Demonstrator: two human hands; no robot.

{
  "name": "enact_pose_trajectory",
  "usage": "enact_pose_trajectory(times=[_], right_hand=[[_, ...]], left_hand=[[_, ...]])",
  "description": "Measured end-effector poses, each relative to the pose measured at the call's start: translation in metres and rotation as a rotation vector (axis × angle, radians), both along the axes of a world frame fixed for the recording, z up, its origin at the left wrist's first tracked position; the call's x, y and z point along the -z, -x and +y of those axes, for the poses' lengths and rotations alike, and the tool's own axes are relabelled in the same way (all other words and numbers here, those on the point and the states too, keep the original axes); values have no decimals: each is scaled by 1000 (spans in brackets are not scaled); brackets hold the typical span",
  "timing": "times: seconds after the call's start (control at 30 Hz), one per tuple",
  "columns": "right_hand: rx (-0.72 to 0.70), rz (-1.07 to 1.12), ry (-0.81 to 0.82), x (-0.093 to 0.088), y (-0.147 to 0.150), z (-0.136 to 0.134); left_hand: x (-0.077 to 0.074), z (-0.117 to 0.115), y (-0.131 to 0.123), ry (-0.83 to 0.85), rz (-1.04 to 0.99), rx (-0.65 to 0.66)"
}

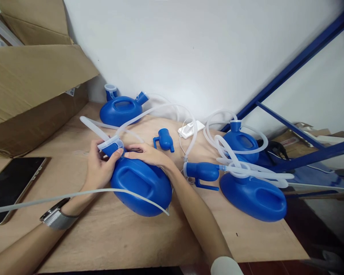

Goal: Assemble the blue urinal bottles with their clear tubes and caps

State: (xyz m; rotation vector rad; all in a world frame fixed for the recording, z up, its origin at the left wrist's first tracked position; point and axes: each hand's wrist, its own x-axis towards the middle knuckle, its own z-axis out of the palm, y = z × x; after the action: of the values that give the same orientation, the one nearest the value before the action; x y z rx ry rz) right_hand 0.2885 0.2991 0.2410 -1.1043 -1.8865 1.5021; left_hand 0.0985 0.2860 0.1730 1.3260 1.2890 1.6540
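Observation:
A blue plastic bottle with a moulded handle rests tilted on the table in front of me. My left hand is wrapped round its neck, thumb on the front. My right hand lies against the top of the bottle beside the neck, fingertips at the neck's edge. A white translucent cap piece sits at the bottle's mouth, and a clear tube runs up from it. Another thin tube passes in front of the bottle and over my left forearm.
More blue bottles stand at the back, right and front right. Small blue cups lie between. A power strip, a phone and a cardboard box are around; blue metal frame at right.

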Motion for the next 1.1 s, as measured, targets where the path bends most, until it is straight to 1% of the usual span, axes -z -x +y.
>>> enact_pose_trajectory(times=[0.13,0.23,0.3,0.37,0.4,0.43,0.5,0.53,0.57,0.6,0.67,0.73,0.8,0.87,0.93,0.97,1.07,1.1], right_hand=[[-24,64,26,1,1,-1],[-40,73,15,3,2,-1],[-49,48,-12,4,1,1],[-26,30,-87,4,-6,6],[9,21,-153,4,-11,9],[74,6,-236,3,-18,13],[254,-110,-423,-1,-36,19],[358,-222,-506,-4,-46,20],[431,-392,-567,-7,-57,20],[483,-567,-580,-11,-67,18],[547,-884,-486,-21,-84,11],[522,-1096,-340,-32,-96,2],[404,-1175,-237,-43,-104,-6],[262,-1158,-165,-53,-109,-12],[219,-1167,-105,-59,-113,-17],[241,-1197,-78,-62,-114,-18],[387,-1323,-13,-64,-122,-20],[414,-1344,15,-64,-125,-20]], left_hand=[[8,3,4,-31,15,60],[14,6,9,-96,-6,112],[15,8,11,-129,-24,125],[14,9,13,-115,-32,128],[13,10,13,-94,-35,128],[11,10,14,-75,-38,125],[7,9,14,-41,-31,110],[5,9,14,-25,-19,97],[3,8,15,-13,-2,85],[2,8,15,-3,20,77],[0,7,16,2,60,70],[0,8,17,-8,85,51],[2,10,17,-23,94,26],[5,13,18,-37,101,14],[8,15,20,-44,114,2],[9,16,20,-52,122,-8],[10,17,22,-89,151,-30],[10,17,22,-97,164,-33]])
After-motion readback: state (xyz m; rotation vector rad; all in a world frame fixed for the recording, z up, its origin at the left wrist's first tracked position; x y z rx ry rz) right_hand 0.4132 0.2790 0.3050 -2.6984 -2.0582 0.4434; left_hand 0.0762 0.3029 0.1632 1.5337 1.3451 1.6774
